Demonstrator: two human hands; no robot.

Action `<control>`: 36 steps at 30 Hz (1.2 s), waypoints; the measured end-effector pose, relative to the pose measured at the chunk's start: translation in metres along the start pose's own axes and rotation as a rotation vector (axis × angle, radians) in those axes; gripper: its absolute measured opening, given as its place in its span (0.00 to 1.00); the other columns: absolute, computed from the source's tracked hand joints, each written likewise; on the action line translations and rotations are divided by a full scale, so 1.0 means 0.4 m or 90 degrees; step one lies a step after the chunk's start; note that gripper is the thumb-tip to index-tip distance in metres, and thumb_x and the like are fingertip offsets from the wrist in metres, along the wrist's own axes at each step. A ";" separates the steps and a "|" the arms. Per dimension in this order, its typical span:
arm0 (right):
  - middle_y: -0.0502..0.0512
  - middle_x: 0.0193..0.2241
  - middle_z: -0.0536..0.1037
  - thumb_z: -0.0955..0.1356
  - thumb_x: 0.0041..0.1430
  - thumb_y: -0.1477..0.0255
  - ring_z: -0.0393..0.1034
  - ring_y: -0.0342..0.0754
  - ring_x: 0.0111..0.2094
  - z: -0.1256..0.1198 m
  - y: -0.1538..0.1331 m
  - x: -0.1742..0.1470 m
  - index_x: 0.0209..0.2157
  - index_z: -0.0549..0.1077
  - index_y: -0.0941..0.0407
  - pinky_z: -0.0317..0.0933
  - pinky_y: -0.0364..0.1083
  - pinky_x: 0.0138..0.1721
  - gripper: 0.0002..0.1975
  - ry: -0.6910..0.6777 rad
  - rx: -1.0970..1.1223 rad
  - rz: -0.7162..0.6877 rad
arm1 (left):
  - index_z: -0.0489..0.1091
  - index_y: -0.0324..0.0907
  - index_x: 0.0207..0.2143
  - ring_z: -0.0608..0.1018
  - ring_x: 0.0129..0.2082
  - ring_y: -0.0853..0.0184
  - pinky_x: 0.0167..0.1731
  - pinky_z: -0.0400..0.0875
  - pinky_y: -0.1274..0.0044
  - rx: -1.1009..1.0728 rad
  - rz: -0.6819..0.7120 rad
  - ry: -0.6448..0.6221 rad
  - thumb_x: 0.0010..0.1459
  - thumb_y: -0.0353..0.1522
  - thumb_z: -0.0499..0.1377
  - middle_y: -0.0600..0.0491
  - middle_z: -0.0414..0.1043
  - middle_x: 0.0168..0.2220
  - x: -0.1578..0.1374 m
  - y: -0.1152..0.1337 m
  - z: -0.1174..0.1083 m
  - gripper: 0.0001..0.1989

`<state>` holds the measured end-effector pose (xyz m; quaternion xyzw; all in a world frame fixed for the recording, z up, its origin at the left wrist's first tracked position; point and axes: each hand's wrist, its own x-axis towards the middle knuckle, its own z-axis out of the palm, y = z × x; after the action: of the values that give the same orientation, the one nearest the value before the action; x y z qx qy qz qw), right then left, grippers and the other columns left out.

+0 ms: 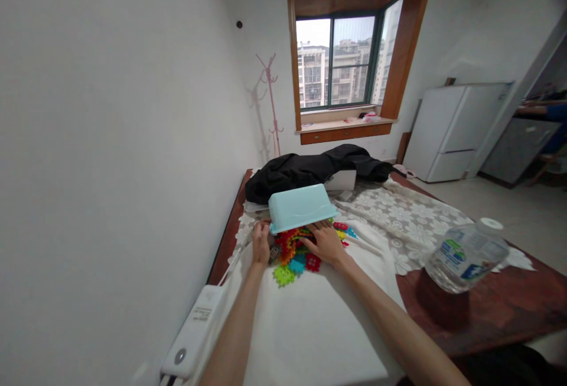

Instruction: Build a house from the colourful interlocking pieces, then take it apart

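A light blue plastic box (301, 209) is tipped on its side, its open mouth facing me over a heap of colourful interlocking plastic pieces (290, 244). At the box's left rim, my left hand (261, 244) grips the edge with bent fingers. My right hand (328, 245) lies over the right part of the heap, thumb apart and fingers reaching toward the box's lower rim; the fingertips are partly hidden. Nearest to me on the white cloth are a lime green piece (284, 275), a blue piece (297, 264) and a red piece (313, 262).
A large clear water bottle (465, 256) stands on the bare dark red tabletop (496, 309) at right. Black fabric (310, 167) is bunched behind the box, beside a white carton (343, 180). A white power strip (195, 330) lies along the left wall.
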<state>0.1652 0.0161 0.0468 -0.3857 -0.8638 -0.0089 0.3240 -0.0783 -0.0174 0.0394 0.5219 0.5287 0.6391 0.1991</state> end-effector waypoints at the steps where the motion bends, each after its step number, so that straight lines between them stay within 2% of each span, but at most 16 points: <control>1: 0.64 0.55 0.77 0.69 0.68 0.58 0.66 0.63 0.59 0.004 0.007 -0.001 0.56 0.75 0.55 0.59 0.59 0.62 0.21 0.016 0.002 0.012 | 0.70 0.43 0.39 0.75 0.48 0.56 0.54 0.68 0.65 0.007 -0.007 0.002 0.62 0.49 0.55 0.47 0.74 0.44 0.001 0.003 0.001 0.19; 4: 0.65 0.51 0.79 0.68 0.69 0.60 0.69 0.63 0.54 0.014 0.024 -0.007 0.51 0.77 0.56 0.62 0.59 0.58 0.17 0.055 0.017 0.050 | 0.69 0.42 0.35 0.75 0.49 0.55 0.54 0.68 0.65 0.013 -0.024 -0.013 0.57 0.51 0.62 0.45 0.74 0.48 0.004 0.012 0.006 0.21; 6: 0.65 0.49 0.80 0.68 0.69 0.60 0.70 0.63 0.53 0.016 0.026 -0.014 0.49 0.77 0.56 0.62 0.60 0.57 0.16 0.058 0.036 0.052 | 0.70 0.42 0.34 0.74 0.54 0.53 0.57 0.66 0.65 0.006 -0.041 -0.032 0.56 0.51 0.63 0.43 0.74 0.52 0.007 0.013 0.010 0.22; 8: 0.65 0.51 0.79 0.68 0.68 0.56 0.70 0.63 0.55 0.014 0.019 -0.021 0.53 0.76 0.56 0.61 0.60 0.58 0.21 0.026 0.063 -0.009 | 0.73 0.41 0.40 0.75 0.55 0.53 0.57 0.66 0.64 -0.004 -0.062 -0.055 0.57 0.52 0.62 0.42 0.74 0.53 0.009 0.009 0.013 0.23; 10: 0.65 0.56 0.77 0.71 0.63 0.49 0.68 0.64 0.58 0.013 0.003 -0.028 0.59 0.73 0.54 0.59 0.60 0.60 0.31 -0.033 0.096 -0.125 | 0.72 0.40 0.49 0.76 0.54 0.53 0.56 0.68 0.63 -0.012 -0.077 -0.074 0.56 0.54 0.63 0.42 0.76 0.52 0.009 0.004 0.017 0.29; 12: 0.64 0.60 0.75 0.73 0.55 0.44 0.66 0.65 0.61 0.019 -0.017 -0.034 0.64 0.70 0.52 0.56 0.61 0.63 0.41 -0.085 0.121 -0.226 | 0.67 0.41 0.57 0.75 0.57 0.51 0.58 0.67 0.62 -0.019 -0.076 -0.078 0.51 0.55 0.66 0.40 0.73 0.57 0.005 0.004 0.023 0.39; 13: 0.64 0.60 0.75 0.74 0.54 0.44 0.67 0.65 0.61 0.024 -0.027 -0.037 0.65 0.69 0.52 0.55 0.61 0.64 0.43 -0.101 0.126 -0.254 | 0.63 0.41 0.62 0.72 0.61 0.50 0.60 0.65 0.62 -0.023 -0.065 -0.080 0.48 0.56 0.68 0.39 0.69 0.61 0.002 0.008 0.027 0.45; 16: 0.63 0.56 0.78 0.73 0.59 0.49 0.71 0.63 0.57 0.047 -0.048 -0.041 0.62 0.72 0.52 0.58 0.59 0.61 0.34 -0.122 0.112 -0.265 | 0.47 0.43 0.72 0.60 0.71 0.48 0.67 0.57 0.60 -0.016 -0.006 -0.122 0.45 0.51 0.73 0.36 0.52 0.72 -0.014 0.036 0.041 0.60; 18: 0.63 0.51 0.81 0.73 0.61 0.52 0.74 0.62 0.53 0.059 -0.054 -0.043 0.59 0.75 0.51 0.61 0.57 0.58 0.29 -0.128 0.095 -0.263 | 0.41 0.45 0.74 0.58 0.72 0.49 0.69 0.54 0.60 0.015 0.020 -0.155 0.44 0.47 0.74 0.38 0.48 0.74 -0.023 0.059 0.051 0.63; 21: 0.60 0.51 0.81 0.71 0.65 0.57 0.74 0.59 0.52 0.060 -0.060 -0.042 0.60 0.74 0.49 0.62 0.57 0.57 0.24 -0.134 0.087 -0.288 | 0.43 0.46 0.74 0.57 0.72 0.48 0.70 0.52 0.59 0.058 0.007 -0.149 0.45 0.44 0.74 0.39 0.49 0.74 -0.028 0.077 0.058 0.61; 24: 0.58 0.57 0.77 0.68 0.71 0.62 0.70 0.58 0.57 0.045 -0.070 -0.041 0.65 0.69 0.44 0.60 0.57 0.59 0.23 -0.134 0.085 -0.325 | 0.40 0.44 0.74 0.58 0.72 0.48 0.69 0.52 0.58 0.054 -0.055 -0.143 0.47 0.44 0.73 0.37 0.48 0.74 -0.021 0.071 0.050 0.62; 27: 0.60 0.64 0.71 0.68 0.69 0.53 0.64 0.62 0.62 0.033 -0.088 -0.043 0.68 0.65 0.43 0.57 0.59 0.61 0.29 -0.130 0.077 -0.337 | 0.41 0.45 0.74 0.58 0.72 0.50 0.70 0.52 0.59 0.025 -0.080 -0.159 0.47 0.42 0.73 0.38 0.47 0.74 -0.015 0.062 0.036 0.60; 29: 0.61 0.65 0.69 0.68 0.65 0.47 0.62 0.64 0.63 0.032 -0.100 -0.045 0.67 0.67 0.44 0.56 0.60 0.61 0.33 -0.137 0.071 -0.347 | 0.45 0.47 0.73 0.59 0.71 0.51 0.70 0.53 0.60 0.008 -0.063 -0.166 0.49 0.41 0.72 0.41 0.50 0.74 -0.014 0.061 0.031 0.56; 30: 0.60 0.65 0.70 0.68 0.65 0.46 0.63 0.63 0.62 0.034 -0.106 -0.046 0.65 0.70 0.44 0.56 0.60 0.61 0.32 -0.142 0.069 -0.355 | 0.48 0.47 0.73 0.61 0.71 0.51 0.69 0.53 0.60 0.004 -0.055 -0.166 0.50 0.40 0.72 0.42 0.53 0.73 -0.014 0.062 0.030 0.54; 33: 0.57 0.62 0.73 0.68 0.69 0.53 0.64 0.59 0.62 0.041 -0.120 -0.047 0.58 0.77 0.46 0.55 0.59 0.62 0.22 -0.157 0.069 -0.385 | 0.54 0.47 0.71 0.63 0.70 0.51 0.69 0.55 0.59 0.005 -0.044 -0.155 0.51 0.40 0.71 0.43 0.57 0.71 -0.014 0.065 0.032 0.49; 36: 0.56 0.62 0.74 0.69 0.69 0.59 0.62 0.58 0.64 0.048 -0.121 -0.045 0.54 0.79 0.49 0.52 0.59 0.64 0.17 -0.141 0.073 -0.375 | 0.58 0.45 0.70 0.63 0.70 0.51 0.69 0.54 0.60 -0.003 -0.035 -0.126 0.52 0.41 0.69 0.43 0.60 0.70 -0.012 0.064 0.030 0.45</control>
<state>0.1311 -0.0248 0.0327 -0.0992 -0.9674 -0.0119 0.2328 -0.0585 -0.0248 0.0586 0.5677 0.5190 0.5797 0.2689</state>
